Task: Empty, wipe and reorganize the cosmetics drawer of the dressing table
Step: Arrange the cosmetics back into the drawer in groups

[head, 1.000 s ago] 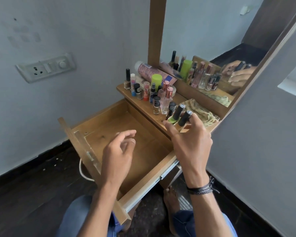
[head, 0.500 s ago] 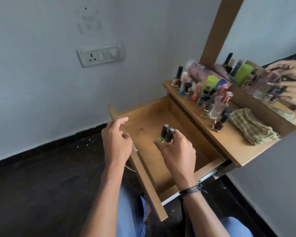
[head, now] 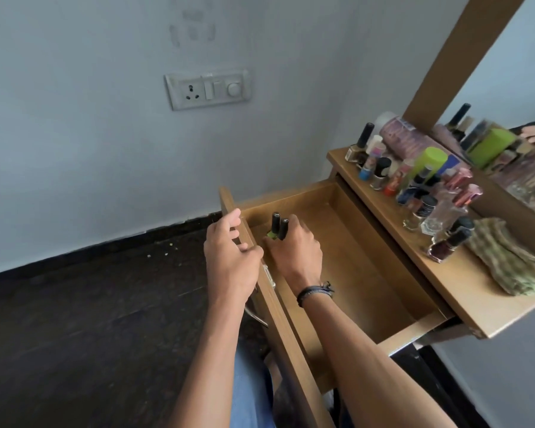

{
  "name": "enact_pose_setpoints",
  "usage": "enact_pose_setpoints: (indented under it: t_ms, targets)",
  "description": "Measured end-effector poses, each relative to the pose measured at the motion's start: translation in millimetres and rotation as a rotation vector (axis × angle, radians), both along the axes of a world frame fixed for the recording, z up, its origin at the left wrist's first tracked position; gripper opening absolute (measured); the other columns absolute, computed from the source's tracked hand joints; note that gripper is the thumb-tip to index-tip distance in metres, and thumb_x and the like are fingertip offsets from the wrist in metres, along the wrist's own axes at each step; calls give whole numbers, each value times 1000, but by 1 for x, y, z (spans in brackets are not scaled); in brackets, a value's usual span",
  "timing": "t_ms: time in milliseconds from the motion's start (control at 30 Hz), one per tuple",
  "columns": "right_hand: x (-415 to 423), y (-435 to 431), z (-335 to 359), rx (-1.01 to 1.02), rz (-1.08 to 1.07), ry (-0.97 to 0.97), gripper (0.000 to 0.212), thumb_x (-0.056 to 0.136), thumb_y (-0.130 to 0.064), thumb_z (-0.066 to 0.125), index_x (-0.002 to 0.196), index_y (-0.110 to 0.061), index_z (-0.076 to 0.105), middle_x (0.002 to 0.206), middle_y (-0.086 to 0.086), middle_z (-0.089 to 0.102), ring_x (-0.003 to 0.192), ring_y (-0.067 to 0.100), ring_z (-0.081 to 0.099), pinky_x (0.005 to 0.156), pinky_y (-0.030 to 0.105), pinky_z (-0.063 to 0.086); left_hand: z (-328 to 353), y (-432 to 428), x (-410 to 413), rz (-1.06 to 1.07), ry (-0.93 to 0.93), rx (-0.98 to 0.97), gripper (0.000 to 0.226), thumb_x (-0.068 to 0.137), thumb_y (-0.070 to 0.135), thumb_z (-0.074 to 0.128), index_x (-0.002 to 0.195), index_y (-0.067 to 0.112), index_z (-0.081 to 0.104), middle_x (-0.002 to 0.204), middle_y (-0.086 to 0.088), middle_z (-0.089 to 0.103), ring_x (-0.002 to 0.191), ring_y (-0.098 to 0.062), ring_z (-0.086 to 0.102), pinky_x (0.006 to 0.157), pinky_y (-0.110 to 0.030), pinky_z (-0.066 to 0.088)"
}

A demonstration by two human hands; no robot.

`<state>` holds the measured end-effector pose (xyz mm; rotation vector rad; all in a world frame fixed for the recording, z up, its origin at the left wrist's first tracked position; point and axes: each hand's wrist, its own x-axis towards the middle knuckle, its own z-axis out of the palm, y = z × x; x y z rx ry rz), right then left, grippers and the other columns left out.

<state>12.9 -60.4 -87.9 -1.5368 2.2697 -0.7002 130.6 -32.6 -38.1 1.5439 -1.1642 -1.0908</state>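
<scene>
At 3 o'clock from the hands, the dressing table (head: 464,291) carries a crowded row of cosmetics bottles (head: 414,180) along its top, with a folded green checked cloth (head: 513,261) at the near end and a mirror (head: 513,88) rising behind them. Below the tabletop, the drawer (head: 362,273) is pulled fully out, its wooden floor bare except where the right hand reaches in. On the wall at 12 o'clock sits a white switch plate (head: 207,89). The left hand (head: 229,261) rests on the drawer's front panel, fingers loosely curled over the top edge. The right hand (head: 294,251) is low inside the drawer's far left corner, fingers closed around 2 nail polish bottles (head: 278,228) held upright, black caps pointing up, one with a green body. Whether the bottles touch the drawer floor cannot be told. A dark bracelet (head: 314,292) circles the right wrist.
</scene>
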Motion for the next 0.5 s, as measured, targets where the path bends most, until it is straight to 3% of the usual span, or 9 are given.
enact_pose_setpoints:
  t_ms: [200,333,400,500]
  targets:
    - [4,-5,-14,-69,53,-39,39,88,-41,73,112,-20,50,113,1,59,91,27,62,66,33,44,0,-2,-1,-13,35,11,74,82,-9,68,141,31,49,133,10,50,114,-8,57,79,-16,47]
    - [-5,-4,-19,-58,68,-167,55,81,-41,82,123,-26,51,122,-2,55,101,22,61,84,42,56,0,-1,0,-15,41,1,73,82,-9,68,141,30,49,134,10,51,115,-7,55,74,-13,46]
    - [-10,-5,-19,-39,85,-233,64,79,-34,85,132,-26,50,129,-2,54,107,17,58,92,37,53,-1,-1,0,-17,41,-1,72,83,-8,69,141,30,49,134,10,51,115,-7,55,72,-12,46]
    - [-15,-5,-19,-3,123,-236,57,80,-23,84,131,-21,57,122,-2,55,103,14,53,85,28,45,-1,-1,0,-17,38,-5,72,82,-8,69,141,30,49,134,10,51,116,-8,55,72,-13,47]
